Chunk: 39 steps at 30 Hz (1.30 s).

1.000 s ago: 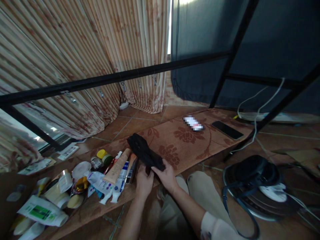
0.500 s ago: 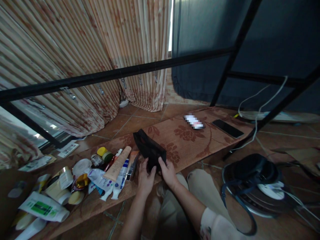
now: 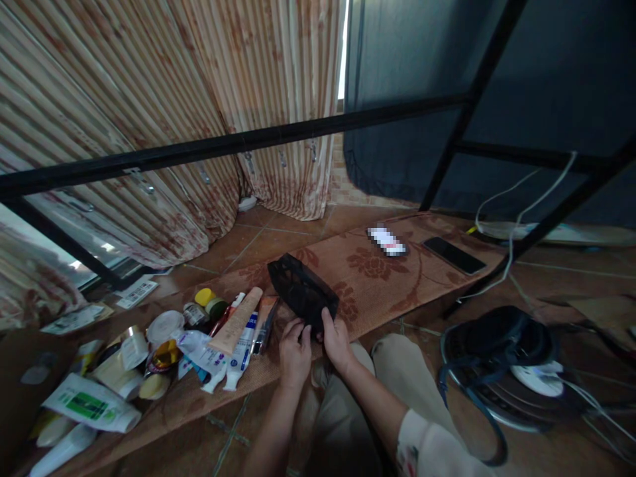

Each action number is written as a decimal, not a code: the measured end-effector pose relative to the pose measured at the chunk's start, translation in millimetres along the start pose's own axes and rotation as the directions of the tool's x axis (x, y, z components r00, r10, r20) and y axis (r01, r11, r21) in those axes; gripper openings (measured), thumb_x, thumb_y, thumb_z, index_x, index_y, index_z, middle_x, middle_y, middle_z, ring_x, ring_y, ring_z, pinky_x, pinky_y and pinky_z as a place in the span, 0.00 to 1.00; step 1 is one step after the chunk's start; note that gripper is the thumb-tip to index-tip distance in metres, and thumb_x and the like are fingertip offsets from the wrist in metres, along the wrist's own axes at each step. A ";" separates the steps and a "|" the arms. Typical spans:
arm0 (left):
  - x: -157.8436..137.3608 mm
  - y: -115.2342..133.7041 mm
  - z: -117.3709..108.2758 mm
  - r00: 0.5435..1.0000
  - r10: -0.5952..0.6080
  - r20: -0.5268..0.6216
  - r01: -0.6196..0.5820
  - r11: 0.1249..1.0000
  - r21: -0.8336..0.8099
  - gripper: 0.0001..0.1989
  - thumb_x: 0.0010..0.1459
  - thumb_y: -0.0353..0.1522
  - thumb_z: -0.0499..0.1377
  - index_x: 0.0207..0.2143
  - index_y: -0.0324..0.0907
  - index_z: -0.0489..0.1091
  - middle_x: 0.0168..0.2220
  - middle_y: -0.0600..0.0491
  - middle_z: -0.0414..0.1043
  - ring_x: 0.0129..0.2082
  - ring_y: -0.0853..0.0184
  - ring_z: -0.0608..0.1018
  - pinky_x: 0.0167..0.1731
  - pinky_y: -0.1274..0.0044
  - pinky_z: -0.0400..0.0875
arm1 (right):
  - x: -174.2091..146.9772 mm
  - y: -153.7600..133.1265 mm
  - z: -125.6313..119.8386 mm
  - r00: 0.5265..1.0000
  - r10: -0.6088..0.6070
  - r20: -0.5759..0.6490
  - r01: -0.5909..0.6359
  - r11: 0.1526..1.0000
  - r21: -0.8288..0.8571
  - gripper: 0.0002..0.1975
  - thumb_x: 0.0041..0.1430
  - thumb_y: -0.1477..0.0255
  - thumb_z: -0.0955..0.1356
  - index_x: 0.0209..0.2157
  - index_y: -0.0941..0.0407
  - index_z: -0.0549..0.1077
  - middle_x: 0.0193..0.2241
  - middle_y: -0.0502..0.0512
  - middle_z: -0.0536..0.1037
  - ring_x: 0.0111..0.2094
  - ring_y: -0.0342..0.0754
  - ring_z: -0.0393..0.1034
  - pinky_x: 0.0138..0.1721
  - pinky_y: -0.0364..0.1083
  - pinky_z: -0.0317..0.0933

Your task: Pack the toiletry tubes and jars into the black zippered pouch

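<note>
A small black mesh pouch (image 3: 302, 286) is held between my two hands, over the near edge of a brown flowered cloth. My left hand (image 3: 295, 348) pinches its near side, fingers bent. On the pouch's right end, my right hand (image 3: 336, 341) grips with the thumb on top. Just left of the pouch lie a beige squeeze tube (image 3: 237, 320), a white and blue tube (image 3: 242, 351) and some brushes (image 3: 263, 324). What the pouch contains, if anything, is too dark to make out.
Several jars, bottles and tubes, including a white and green tube (image 3: 92, 403), crowd the cloth's left part. A black phone (image 3: 454, 255) and a pixelated device (image 3: 386, 240) lie right. A black metal bar (image 3: 278, 137) crosses behind. A blue strap (image 3: 477, 424) hangs from a round stool.
The pouch has turned slightly and flattened, showing more of its mesh side. My left fingers have curled in more closely, and the right hand has shifted slightly along it.
</note>
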<state>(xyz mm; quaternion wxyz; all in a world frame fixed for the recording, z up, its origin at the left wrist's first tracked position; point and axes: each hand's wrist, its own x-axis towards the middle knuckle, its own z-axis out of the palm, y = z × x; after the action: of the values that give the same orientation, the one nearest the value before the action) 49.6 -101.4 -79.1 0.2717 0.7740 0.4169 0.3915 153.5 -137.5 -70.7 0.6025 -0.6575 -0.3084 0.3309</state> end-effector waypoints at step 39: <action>-1.9 -12.9 -1.6 0.965 -0.179 -0.190 0.166 0.983 -0.084 0.14 0.57 0.41 0.53 0.39 0.41 0.67 0.37 0.48 0.71 0.39 0.60 0.74 0.42 0.68 0.68 | -3.9 -1.0 0.9 0.951 -0.308 0.027 0.308 0.936 -0.168 0.10 0.52 0.73 0.65 0.37 0.56 0.73 0.34 0.54 0.75 0.36 0.47 0.69 0.40 0.44 0.61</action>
<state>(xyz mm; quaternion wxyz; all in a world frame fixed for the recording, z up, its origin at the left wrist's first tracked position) 42.1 -96.4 -88.5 0.2881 0.6826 0.4941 0.4548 150.5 -140.1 -69.5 0.5884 -0.6503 -0.4346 0.2049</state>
